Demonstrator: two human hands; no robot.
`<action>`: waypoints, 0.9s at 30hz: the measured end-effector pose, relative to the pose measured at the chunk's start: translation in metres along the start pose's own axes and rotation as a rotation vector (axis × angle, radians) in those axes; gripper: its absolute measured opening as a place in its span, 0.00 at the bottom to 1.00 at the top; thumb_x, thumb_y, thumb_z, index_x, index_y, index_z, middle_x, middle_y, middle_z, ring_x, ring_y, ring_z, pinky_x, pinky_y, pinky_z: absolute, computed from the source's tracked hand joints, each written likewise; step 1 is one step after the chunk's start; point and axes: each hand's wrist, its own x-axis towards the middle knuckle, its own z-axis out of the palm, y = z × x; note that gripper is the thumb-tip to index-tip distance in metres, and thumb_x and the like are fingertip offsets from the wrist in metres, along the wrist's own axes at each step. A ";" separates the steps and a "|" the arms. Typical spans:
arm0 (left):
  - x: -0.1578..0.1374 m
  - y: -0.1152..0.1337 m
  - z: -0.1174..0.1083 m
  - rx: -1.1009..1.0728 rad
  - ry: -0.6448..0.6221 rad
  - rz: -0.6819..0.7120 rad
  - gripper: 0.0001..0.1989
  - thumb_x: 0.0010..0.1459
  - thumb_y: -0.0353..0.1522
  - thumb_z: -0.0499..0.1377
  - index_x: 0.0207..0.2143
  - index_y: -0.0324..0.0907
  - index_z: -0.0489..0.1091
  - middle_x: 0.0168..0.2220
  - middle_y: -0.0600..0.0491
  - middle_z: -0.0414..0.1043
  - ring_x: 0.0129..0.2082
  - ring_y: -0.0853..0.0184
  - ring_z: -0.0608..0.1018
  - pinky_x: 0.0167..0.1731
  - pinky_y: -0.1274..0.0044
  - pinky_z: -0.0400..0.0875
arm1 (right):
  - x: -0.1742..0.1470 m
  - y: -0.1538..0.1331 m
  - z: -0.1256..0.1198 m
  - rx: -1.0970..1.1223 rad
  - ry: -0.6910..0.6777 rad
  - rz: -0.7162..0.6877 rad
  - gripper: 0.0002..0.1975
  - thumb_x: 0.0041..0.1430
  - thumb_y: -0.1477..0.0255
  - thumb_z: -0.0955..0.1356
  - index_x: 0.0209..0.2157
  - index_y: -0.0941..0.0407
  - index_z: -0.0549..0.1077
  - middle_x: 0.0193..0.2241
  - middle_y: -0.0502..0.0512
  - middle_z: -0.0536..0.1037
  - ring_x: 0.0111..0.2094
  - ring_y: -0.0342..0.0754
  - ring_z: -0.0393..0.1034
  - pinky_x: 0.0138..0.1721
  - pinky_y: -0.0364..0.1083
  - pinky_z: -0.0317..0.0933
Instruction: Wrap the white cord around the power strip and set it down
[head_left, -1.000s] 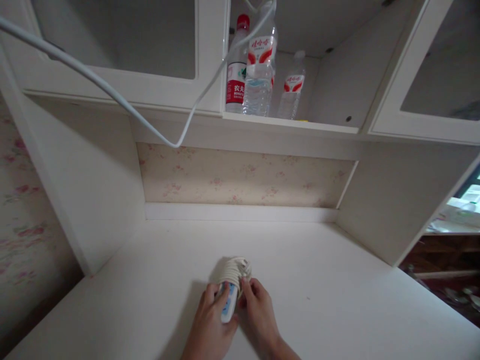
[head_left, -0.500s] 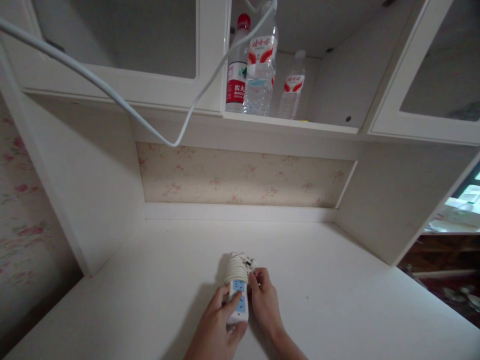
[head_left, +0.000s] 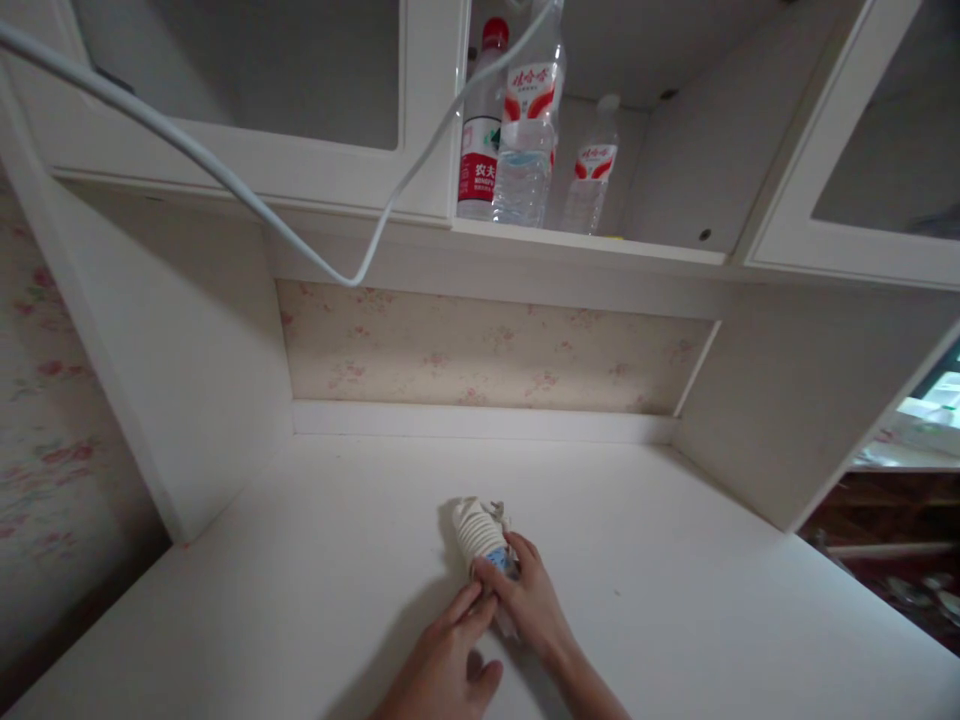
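A white power strip point(head_left: 498, 557) with blue socket faces is partly covered by my fingers and tilts toward the upper left. Its white cord point(head_left: 477, 528) is wound in tight coils around the far end, and the plug sits at the right of the coils. My right hand point(head_left: 531, 600) grips the strip, thumb on top and fingers along the right side. At the near left, my left hand point(head_left: 454, 650) touches the strip with its fingertips; the thumb stands apart and the fingers are stretched out.
Beneath the strip is a white desktop point(head_left: 330, 560). An upper cabinet shelf point(head_left: 585, 245) holds a red-capped bottle point(head_left: 478, 165) and two clear water bottles point(head_left: 525, 130). A white cable point(head_left: 255, 200) hangs in front of the cabinet. Side panels point(head_left: 810, 400) bound the desk.
The power strip has turned, its far end swinging left. My right hand has shifted from the plug onto the strip's body, and my left hand's grip has loosened, its thumb now off the strip.
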 end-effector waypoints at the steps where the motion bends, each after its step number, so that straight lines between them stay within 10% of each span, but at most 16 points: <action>1: 0.000 -0.002 0.001 -0.004 -0.013 0.006 0.34 0.49 0.28 0.57 0.60 0.47 0.58 0.64 0.53 0.50 0.62 0.61 0.59 0.60 0.73 0.55 | -0.001 -0.002 0.000 -0.028 -0.009 -0.020 0.33 0.42 0.58 0.71 0.49 0.62 0.70 0.50 0.64 0.70 0.49 0.57 0.65 0.51 0.48 0.57; 14: 0.002 0.012 -0.005 0.032 -0.189 0.176 0.25 0.47 0.24 0.54 0.49 0.49 0.71 0.51 0.56 0.71 0.54 0.67 0.70 0.58 0.74 0.57 | 0.019 -0.006 -0.035 -0.057 -0.196 0.018 0.24 0.42 0.63 0.71 0.43 0.57 0.76 0.30 0.50 0.79 0.30 0.48 0.70 0.28 0.42 0.60; 27: -0.001 0.014 -0.005 0.058 -0.166 0.154 0.20 0.49 0.28 0.60 0.46 0.51 0.72 0.52 0.58 0.71 0.53 0.66 0.69 0.56 0.74 0.58 | 0.114 0.053 -0.196 -0.478 0.298 0.176 0.31 0.43 0.55 0.68 0.47 0.59 0.75 0.28 0.57 0.79 0.30 0.53 0.73 0.28 0.45 0.61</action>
